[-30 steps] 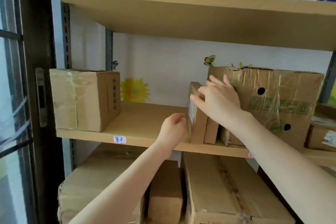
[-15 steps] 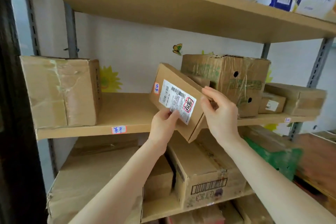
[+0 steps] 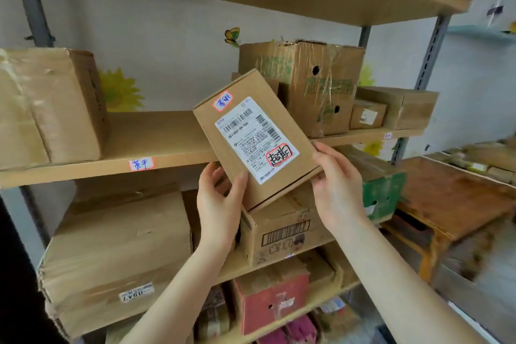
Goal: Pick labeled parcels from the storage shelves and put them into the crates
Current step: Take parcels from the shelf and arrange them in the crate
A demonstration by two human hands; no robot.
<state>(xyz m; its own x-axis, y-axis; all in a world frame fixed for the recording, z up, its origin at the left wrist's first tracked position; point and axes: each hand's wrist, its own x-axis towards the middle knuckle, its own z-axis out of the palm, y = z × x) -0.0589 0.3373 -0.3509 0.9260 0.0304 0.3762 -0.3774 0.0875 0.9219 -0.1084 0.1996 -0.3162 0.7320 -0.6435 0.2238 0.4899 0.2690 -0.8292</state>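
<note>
Small brown cardboard parcel [image 3: 258, 137], tilted, white barcode label facing camera, held before the shelves [image 3: 167, 145]

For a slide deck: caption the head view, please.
Left hand and right hand hold a labeled parcel before the storage shelf.

Bright, even daylight; right edge smeared, corners bent by wide-angle.
</note>
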